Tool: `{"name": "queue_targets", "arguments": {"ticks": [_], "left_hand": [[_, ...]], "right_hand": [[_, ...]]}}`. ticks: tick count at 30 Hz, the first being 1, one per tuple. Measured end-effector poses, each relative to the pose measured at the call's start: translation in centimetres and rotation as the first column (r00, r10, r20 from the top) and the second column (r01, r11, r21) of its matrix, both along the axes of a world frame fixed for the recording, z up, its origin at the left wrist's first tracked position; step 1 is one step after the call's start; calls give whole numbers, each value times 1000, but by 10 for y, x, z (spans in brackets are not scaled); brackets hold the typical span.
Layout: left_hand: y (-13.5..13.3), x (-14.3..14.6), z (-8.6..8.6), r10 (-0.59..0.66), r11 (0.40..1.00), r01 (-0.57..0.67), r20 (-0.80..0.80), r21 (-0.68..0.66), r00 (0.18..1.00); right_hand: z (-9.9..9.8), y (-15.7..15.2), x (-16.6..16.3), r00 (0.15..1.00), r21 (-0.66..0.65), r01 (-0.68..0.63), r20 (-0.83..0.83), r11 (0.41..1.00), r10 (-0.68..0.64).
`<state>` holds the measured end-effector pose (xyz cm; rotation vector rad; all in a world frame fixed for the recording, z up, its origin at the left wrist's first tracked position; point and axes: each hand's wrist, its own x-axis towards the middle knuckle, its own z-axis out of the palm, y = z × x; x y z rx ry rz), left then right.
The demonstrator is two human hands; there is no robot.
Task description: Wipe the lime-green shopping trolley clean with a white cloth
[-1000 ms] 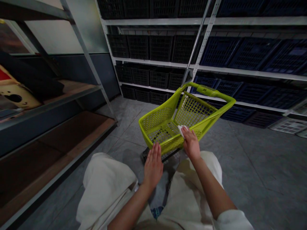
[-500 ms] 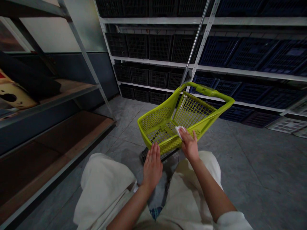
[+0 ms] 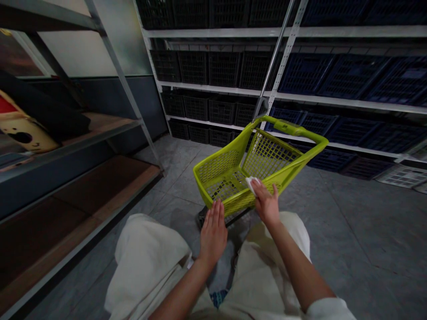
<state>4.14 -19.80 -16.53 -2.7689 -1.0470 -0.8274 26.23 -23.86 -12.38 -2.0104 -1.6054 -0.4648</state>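
Observation:
A lime-green child-size shopping cart (image 3: 218, 160) stands in front of my knees, its mesh basket open at the top. My left hand (image 3: 213, 231) lies with fingers stretched out against the near corner of the basket rim. Over the near side rim, my right hand (image 3: 267, 203) presses a folded white cloth (image 3: 252, 185) with its fingers; the little finger sticks out. Part of the cloth is hidden under the fingers. The cart's handle (image 3: 289, 128) points away to the right, and its dark wheel base shows below the basket.
White metal racks (image 3: 220, 89) with black crates (image 3: 224, 69) and blue crates (image 3: 305, 76) line the back. A long metal pole (image 3: 276, 55) leans there behind the cart. To the left stands a shelf with brown boards (image 3: 110, 182) and a yellow cartoon-faced item (image 3: 31, 135). Grey floor tiles lie around.
The view has shifted slightly, so everything sits a little lower and farther right. My right hand and the cloth have moved very slightly along the rim; my left hand stays at the corner.

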Motion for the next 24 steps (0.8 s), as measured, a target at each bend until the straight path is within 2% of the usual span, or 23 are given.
{"name": "queue_targets", "arguments": {"ticks": [2, 4, 7, 9, 10, 12, 15, 17, 18, 22, 24], "left_hand": [[-2, 2, 0, -1, 1000, 1, 4, -4, 1000], [-3, 3, -1, 0, 1000, 0, 10, -11, 1000], [-1, 3, -5, 5, 1000, -5, 15, -3, 1000], [2, 1, -6, 8, 1000, -8, 10, 13, 1000], [3, 0, -6, 9, 1000, -9, 3, 18, 1000], [4, -2, -4, 12, 1000, -11, -12, 20, 1000], [3, -2, -1, 13, 1000, -13, -14, 25, 1000], [2, -1, 0, 6, 1000, -6, -6, 25, 1000], [2, -1, 0, 0, 1000, 0, -4, 22, 1000], [3, -1, -4, 0, 1000, 0, 1, 24, 1000], [4, -3, -5, 3, 1000, -3, -3, 27, 1000]], "right_hand": [[-1, 3, 0, 993, 37, 119, -19, 992, -118], [-4, 5, -25, 994, 35, 105, -9, 994, -105], [-9, 6, -72, 992, -23, -121, 20, 992, 121], [-9, 3, -83, 969, -74, -243, 26, 967, 245], [-7, 1, -79, 963, -93, -264, 25, 960, 268], [-2, -2, -55, 974, -93, -224, 22, 970, 227], [4, -4, -17, 1000, -16, -7, 6, 1000, 7], [4, -3, -14, 995, 19, 97, -7, 995, -96], [3, -2, -21, 995, 20, 95, -8, 995, -95], [-5, -1, -72, 987, -53, -162, 15, 985, 163], [-6, -2, -81, 964, -94, -262, 19, 960, 265]]}}
